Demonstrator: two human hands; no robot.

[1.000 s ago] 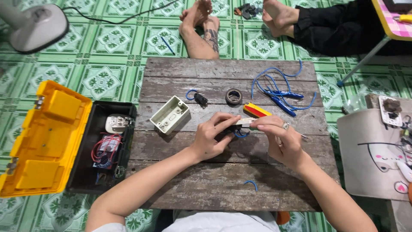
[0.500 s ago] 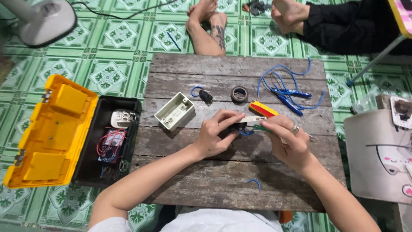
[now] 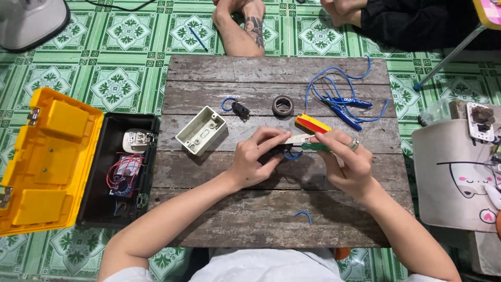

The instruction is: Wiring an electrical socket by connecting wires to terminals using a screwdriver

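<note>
My left hand (image 3: 255, 156) pinches a small part with a short blue wire (image 3: 292, 155) over the middle of the weathered wooden table (image 3: 271, 219). My right hand (image 3: 347, 164), with a ring on one finger, grips a green-handled screwdriver (image 3: 308, 143) whose pale tip meets that part. Just beyond my fingers lies a yellow and red tool (image 3: 312, 124). What exactly sits between my left fingers is hidden.
On the table lie a white plastic box (image 3: 201, 130), a black part with a blue loop (image 3: 237, 108), a tape roll (image 3: 283, 105), blue pliers with tangled blue wire (image 3: 344, 104) and a wire scrap (image 3: 303, 215). An open yellow toolbox (image 3: 68, 167) stands left. Another person's feet (image 3: 242, 26) rest beyond the table.
The view has shifted slightly so the table sits lower in frame. Both hands stay together over the same spot, with only small finger movements.
</note>
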